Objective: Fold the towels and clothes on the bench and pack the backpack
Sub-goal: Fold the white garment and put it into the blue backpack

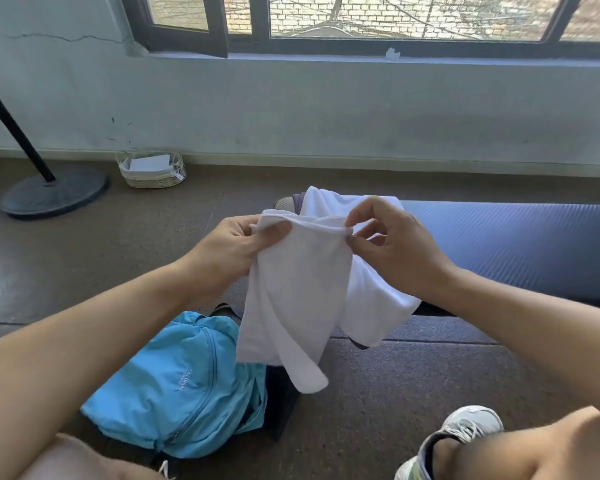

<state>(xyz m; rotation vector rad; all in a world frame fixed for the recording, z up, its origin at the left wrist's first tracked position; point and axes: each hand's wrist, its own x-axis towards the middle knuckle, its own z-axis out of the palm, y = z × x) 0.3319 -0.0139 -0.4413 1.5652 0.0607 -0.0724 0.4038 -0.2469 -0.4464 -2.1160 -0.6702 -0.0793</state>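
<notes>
A white towel [298,292] hangs in the air between my hands, its lower end drooping toward the floor. My left hand [229,247] grips its top left corner with thumb over the cloth. My right hand [392,244] pinches the top right edge between thumb and fingertips. Behind it, more white cloth [374,299] lies draped over the end of the dark blue padded bench [516,244]. A light blue backpack [184,386] lies on the floor below my left forearm, its zipper facing up.
A wicker basket [152,169] with white paper stands by the wall. A round black stand base [52,192] with a slanted pole sits far left. My white sneaker [461,434] and knee are bottom right. Brown floor surrounds the bench.
</notes>
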